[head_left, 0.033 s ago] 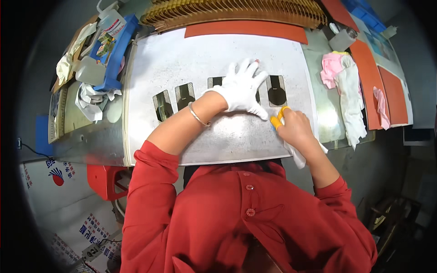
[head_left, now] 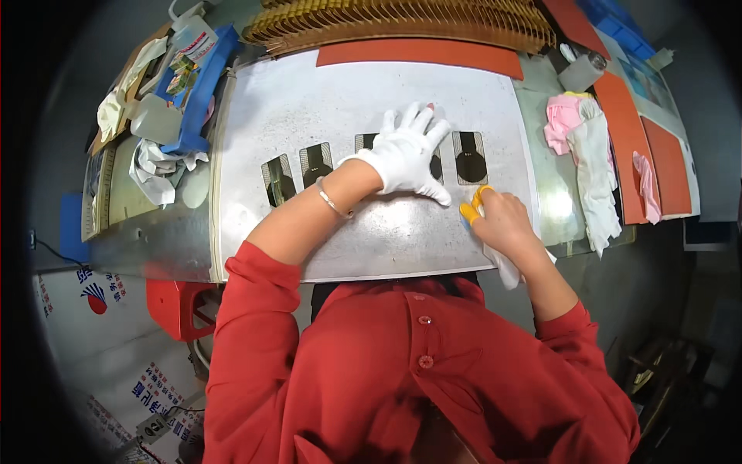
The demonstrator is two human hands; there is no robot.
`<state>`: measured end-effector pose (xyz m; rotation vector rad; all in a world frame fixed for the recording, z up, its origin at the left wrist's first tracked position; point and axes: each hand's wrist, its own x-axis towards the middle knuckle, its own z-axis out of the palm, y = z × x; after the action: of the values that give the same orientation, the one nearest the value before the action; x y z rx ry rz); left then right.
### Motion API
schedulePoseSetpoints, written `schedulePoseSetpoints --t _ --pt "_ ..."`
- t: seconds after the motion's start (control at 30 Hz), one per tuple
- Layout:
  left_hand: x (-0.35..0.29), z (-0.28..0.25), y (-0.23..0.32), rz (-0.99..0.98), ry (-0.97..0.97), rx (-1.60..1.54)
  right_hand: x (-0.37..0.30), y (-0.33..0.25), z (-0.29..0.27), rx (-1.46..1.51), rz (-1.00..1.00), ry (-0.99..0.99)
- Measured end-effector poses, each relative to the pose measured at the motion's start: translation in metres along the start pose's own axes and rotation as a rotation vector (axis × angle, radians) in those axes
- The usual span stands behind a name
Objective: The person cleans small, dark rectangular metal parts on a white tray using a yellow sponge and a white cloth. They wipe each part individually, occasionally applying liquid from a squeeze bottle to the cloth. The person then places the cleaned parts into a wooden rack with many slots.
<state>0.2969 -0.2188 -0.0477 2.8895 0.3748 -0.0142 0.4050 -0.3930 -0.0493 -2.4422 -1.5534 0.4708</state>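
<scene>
My left hand [head_left: 407,160], in a white glove, lies with fingers spread over the middle of a row of small dark rectangular panels. It covers parts of them, and what is under the palm is hidden. To its right a dark panel with a round black area [head_left: 470,161] lies in full view. Two more panels are at the left, the farthest one [head_left: 277,182] partly behind my forearm. My right hand [head_left: 506,220], yellow finger covers on thumb and forefinger, is closed around a white cloth [head_left: 506,271] below the right panel. Something small and blue shows by its fingertips.
The panels lie on a white work sheet [head_left: 348,247]. A slotted brown rack [head_left: 402,27] stands along the back behind an orange strip [head_left: 417,56]. At the left is a blue tray [head_left: 189,124] with bottles; crumpled pink and white cloths [head_left: 591,162] lie at the right.
My gloved left hand has shifted slightly left and its fingers sit a little closer together. My right hand stays in nearly the same place, closed around the cloth.
</scene>
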Motion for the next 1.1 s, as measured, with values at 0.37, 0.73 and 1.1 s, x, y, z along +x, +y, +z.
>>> schedulePoseSetpoints --t 0.37,0.73,1.1 --pt "-0.048 0.012 -0.022 -0.191 0.254 0.089 0.092 -0.053 -0.014 0.013 -0.073 0.073" --pt "-0.045 0.021 -0.026 -0.257 0.249 0.086 0.114 -0.057 0.010 -0.009 -0.027 0.043" --pt "-0.045 0.017 -0.030 -0.136 0.230 0.105 0.088 -0.059 0.016 -0.016 -0.067 0.042"
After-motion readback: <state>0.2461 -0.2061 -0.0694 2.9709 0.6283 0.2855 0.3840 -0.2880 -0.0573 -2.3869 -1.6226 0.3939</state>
